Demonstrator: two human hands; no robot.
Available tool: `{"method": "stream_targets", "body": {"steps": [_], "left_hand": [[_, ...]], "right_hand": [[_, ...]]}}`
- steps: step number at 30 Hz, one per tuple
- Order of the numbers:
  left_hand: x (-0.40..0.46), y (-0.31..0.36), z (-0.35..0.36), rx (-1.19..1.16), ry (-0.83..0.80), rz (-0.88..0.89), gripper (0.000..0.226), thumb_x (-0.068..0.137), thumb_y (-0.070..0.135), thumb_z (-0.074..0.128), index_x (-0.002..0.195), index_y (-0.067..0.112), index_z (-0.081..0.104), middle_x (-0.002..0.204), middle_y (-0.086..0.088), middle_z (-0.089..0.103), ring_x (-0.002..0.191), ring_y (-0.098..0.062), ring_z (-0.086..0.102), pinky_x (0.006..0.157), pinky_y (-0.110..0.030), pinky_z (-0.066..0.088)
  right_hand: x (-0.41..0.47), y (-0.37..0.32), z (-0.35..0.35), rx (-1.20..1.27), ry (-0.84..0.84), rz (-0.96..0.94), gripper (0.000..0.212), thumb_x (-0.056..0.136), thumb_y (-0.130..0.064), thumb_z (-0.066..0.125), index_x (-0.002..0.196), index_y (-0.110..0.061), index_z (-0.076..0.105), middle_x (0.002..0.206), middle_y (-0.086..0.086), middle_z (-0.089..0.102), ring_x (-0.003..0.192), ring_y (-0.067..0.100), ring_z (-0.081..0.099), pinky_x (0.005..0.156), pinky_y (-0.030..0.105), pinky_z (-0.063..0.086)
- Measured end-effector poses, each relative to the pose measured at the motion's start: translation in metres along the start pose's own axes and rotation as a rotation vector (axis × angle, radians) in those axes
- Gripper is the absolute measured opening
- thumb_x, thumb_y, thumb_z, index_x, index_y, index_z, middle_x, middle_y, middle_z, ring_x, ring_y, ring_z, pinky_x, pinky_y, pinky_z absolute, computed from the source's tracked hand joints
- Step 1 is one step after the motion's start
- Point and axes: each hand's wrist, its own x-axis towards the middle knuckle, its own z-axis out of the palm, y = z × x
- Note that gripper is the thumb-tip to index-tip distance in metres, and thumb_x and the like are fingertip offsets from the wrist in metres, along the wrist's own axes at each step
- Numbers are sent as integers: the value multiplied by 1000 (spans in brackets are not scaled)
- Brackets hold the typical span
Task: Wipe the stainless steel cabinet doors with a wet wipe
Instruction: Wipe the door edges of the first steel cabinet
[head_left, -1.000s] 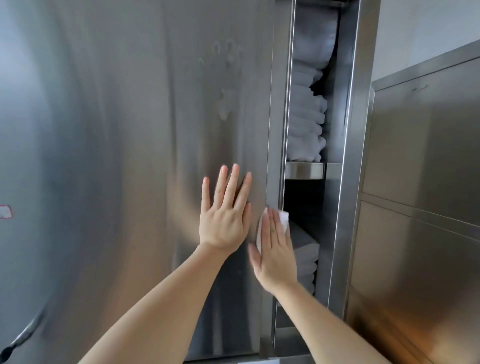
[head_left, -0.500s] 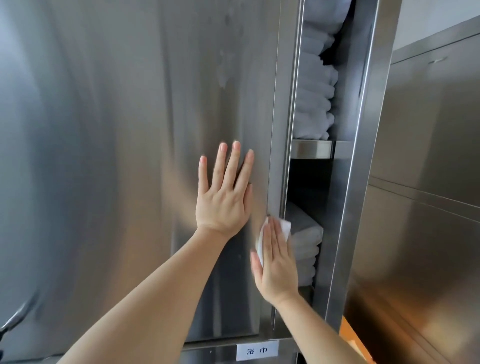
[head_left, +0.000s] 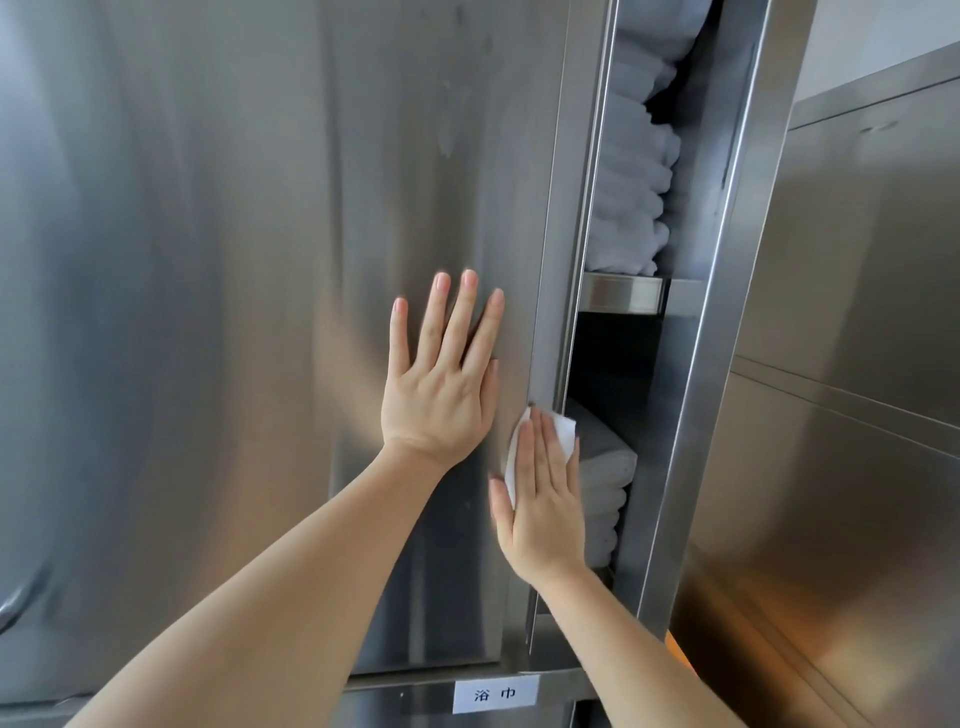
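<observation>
A brushed stainless steel cabinet door (head_left: 260, 260) fills the left and middle of the view, slid partly aside. My left hand (head_left: 441, 395) lies flat on the door face near its right edge, fingers straight and spread. My right hand (head_left: 545, 499) presses a white wet wipe (head_left: 563, 428) with straight fingers against the door's right edge strip. Most of the wipe is hidden under my palm.
In the gap right of the door, stacked white towels (head_left: 631, 171) sit above a steel shelf (head_left: 621, 293), with folded towels (head_left: 605, 483) below. A second steel door (head_left: 857, 364) stands at the right. A white label (head_left: 495, 693) is stuck under the door.
My right hand with the wipe has slid down the door's edge. The view has shifted downward, bringing the label into sight. My left hand stays flat on the door.
</observation>
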Motion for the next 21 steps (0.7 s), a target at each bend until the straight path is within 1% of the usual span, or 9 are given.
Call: {"method": "stream_targets", "body": {"steps": [1,3,6,9,12,14,16,18,21], "left_hand": [[0,0,0,0,0,0,59,104,32,29,158,18,12,165,-8,9,152,-30,4,120,-53,-2],[0,0,0,1,-1,0,58,104,33,26,158,18,11,165,-8,8,152,-30,3,120,-53,-3],[0,-1,0,11,-4,4,59,103,34,26,158,18,10,165,-9,6,151,-31,0,121,-54,-3],[0,0,0,13,-1,9,59,103,33,27,158,17,12,165,-10,8,152,-31,3,120,-54,-1],[0,0,0,-3,7,3,59,104,33,30,158,17,13,165,-9,9,152,-31,5,121,-54,-1],[0,0,0,-9,11,-1,58,104,32,31,158,18,14,165,-9,9,152,-31,5,121,-54,0],[0,0,0,-7,12,2,58,104,33,29,158,18,14,165,-9,9,152,-31,5,121,-54,-1],[0,0,1,-6,14,8,58,103,33,29,158,17,15,164,-10,10,151,-31,6,121,-54,0],[0,0,1,0,19,5,59,102,33,30,157,17,17,164,-10,12,151,-32,7,120,-54,0]], "right_hand": [[-4,1,2,-33,-2,-9,62,107,-39,21,157,-10,0,163,9,8,151,23,11,122,48,14],[18,2,-5,-69,11,-8,62,106,-40,22,156,-7,6,162,10,10,151,23,11,123,45,4],[78,6,-25,-66,70,8,61,105,-37,27,153,-1,18,161,13,18,150,24,15,122,46,1],[80,5,-25,-34,70,12,61,105,-36,27,153,0,18,161,14,19,151,25,15,123,47,4],[23,-1,-7,-19,7,28,61,106,-38,25,155,-4,10,162,14,16,151,24,12,121,50,15],[0,-2,-1,-11,-13,16,63,106,-40,23,156,-9,2,162,13,15,151,23,9,119,49,18],[21,0,-7,23,-3,5,62,106,-39,21,156,-9,1,162,13,15,151,23,9,121,48,14],[65,0,-21,66,40,10,60,106,-37,20,155,-4,7,161,14,16,151,25,11,123,48,9],[102,4,-32,95,81,15,60,105,-35,23,153,0,14,161,16,17,151,26,11,122,50,11]]}}
